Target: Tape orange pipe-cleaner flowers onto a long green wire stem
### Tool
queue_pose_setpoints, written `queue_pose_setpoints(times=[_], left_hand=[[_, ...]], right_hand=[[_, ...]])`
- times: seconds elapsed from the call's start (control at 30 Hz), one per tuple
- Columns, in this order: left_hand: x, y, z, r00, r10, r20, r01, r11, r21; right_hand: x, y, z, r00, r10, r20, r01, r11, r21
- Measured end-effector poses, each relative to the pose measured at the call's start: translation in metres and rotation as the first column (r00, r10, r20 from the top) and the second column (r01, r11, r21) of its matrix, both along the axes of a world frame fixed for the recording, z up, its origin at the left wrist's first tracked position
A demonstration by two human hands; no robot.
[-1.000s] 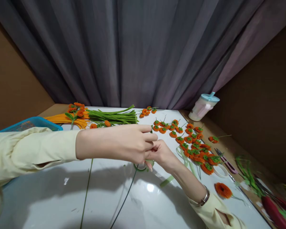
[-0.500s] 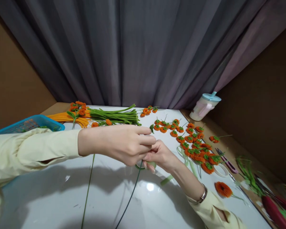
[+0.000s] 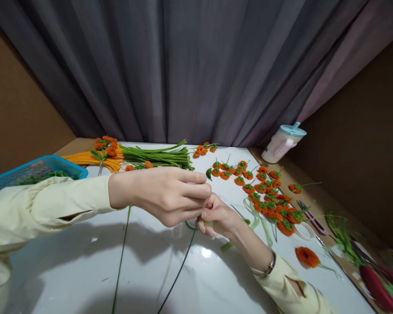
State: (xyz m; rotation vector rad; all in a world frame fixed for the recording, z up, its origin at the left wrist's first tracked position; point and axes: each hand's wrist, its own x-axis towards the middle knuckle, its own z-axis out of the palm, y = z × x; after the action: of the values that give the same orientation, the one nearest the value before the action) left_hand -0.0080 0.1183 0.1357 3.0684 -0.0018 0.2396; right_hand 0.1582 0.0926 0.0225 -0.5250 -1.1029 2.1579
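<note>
My left hand [image 3: 165,196] reaches across the middle, its fingers closed and bent toward the other hand. Whatever its fingertips grip is hidden. My right hand [image 3: 221,216] pinches the top of a thin dark green wire stem [image 3: 180,266] between thumb and fingers. From there the stem slants down toward the bottom edge. Under the hands, part of a green tape roll [image 3: 190,224] shows. A small dark green leaf [image 3: 208,173] peeks out just past the left fingertips. Another thin green stem [image 3: 121,257] runs down from beneath my left wrist.
Many orange-and-green fuzzy flower heads [image 3: 270,198] spread over the right of the white table. Green pipe cleaners [image 3: 157,156] and orange ones [image 3: 81,159] lie behind. A blue basket [image 3: 63,161] stands left; a lidded cup [image 3: 280,146], scissors [image 3: 312,218] and red-handled pliers [image 3: 378,288] are right.
Both hands have shifted only slightly, with the pinched stem's top moving a little right and up. A short green stem now shows beside my right wrist.
</note>
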Motion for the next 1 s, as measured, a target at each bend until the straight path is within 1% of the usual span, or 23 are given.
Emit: queue_pose_setpoints(times=[0.07,0.13,0.2,0.27,0.3,0.33,0.37,0.4,0.43,0.47,0.5,0.57,0.63,0.73,0.87,1.0], left_hand=[[0.000,0.001,0.000,1.000,0.010,-0.029,-0.011,1.000,-0.019],[0.000,0.003,0.000,0.999,0.018,-0.037,-0.018,1.000,0.001],[-0.001,0.003,0.001,1.000,0.023,0.012,-0.024,0.999,0.047],[0.000,0.001,0.002,0.992,0.071,0.108,-0.079,0.995,0.065],[0.001,-0.001,0.002,0.978,0.131,0.164,-0.141,0.989,0.046],[0.002,-0.002,0.002,0.953,0.217,0.214,-0.224,0.975,0.009],[0.003,-0.003,0.002,0.916,0.319,0.243,-0.319,0.947,-0.039],[0.005,-0.004,0.001,0.876,0.416,0.243,-0.408,0.909,-0.086],[0.007,-0.004,0.000,0.845,0.489,0.215,-0.475,0.872,-0.116],[0.009,-0.004,-0.002,0.829,0.533,0.168,-0.519,0.846,-0.126],[0.011,-0.003,-0.004,0.829,0.548,0.110,-0.536,0.835,-0.122],[0.013,0.001,-0.008,0.847,0.532,0.007,-0.529,0.842,-0.107],[0.014,0.004,-0.010,0.853,0.522,-0.034,-0.522,0.848,-0.088],[0.013,0.007,-0.011,0.860,0.508,-0.054,-0.511,0.858,-0.055],[0.010,0.009,-0.011,0.893,0.441,-0.087,-0.446,0.893,-0.055],[0.009,0.009,-0.008,0.911,0.410,-0.030,-0.411,0.906,-0.097]], right_hand=[[-0.001,-0.001,-0.002,1.000,0.014,-0.005,-0.014,1.000,-0.005],[-0.001,-0.001,-0.003,1.000,0.006,-0.005,-0.006,1.000,0.000],[-0.001,-0.001,-0.001,1.000,-0.023,0.001,0.023,1.000,0.015],[0.000,-0.001,0.002,0.998,-0.067,0.012,0.067,0.997,0.034],[0.000,-0.001,0.004,0.996,-0.091,0.018,0.090,0.995,0.042],[0.000,-0.001,0.005,0.993,-0.112,0.023,0.111,0.993,0.049],[0.000,-0.001,0.007,0.991,-0.134,0.032,0.132,0.990,0.058],[0.000,-0.001,0.008,0.986,-0.158,0.046,0.155,0.985,0.073],[0.000,-0.002,0.009,0.980,-0.187,0.064,0.181,0.979,0.091],[-0.001,-0.002,0.010,0.973,-0.215,0.081,0.206,0.973,0.108],[-0.002,-0.003,0.010,0.966,-0.239,0.096,0.227,0.967,0.119],[-0.003,-0.004,0.011,0.957,-0.269,0.109,0.254,0.958,0.130],[-0.004,-0.004,0.011,0.955,-0.275,0.107,0.261,0.956,0.133],[-0.004,-0.004,0.010,0.951,-0.288,0.114,0.268,0.950,0.162],[-0.004,-0.003,0.010,0.956,-0.275,0.098,0.253,0.948,0.195],[-0.004,-0.004,0.013,0.959,-0.277,0.062,0.261,0.946,0.195]])
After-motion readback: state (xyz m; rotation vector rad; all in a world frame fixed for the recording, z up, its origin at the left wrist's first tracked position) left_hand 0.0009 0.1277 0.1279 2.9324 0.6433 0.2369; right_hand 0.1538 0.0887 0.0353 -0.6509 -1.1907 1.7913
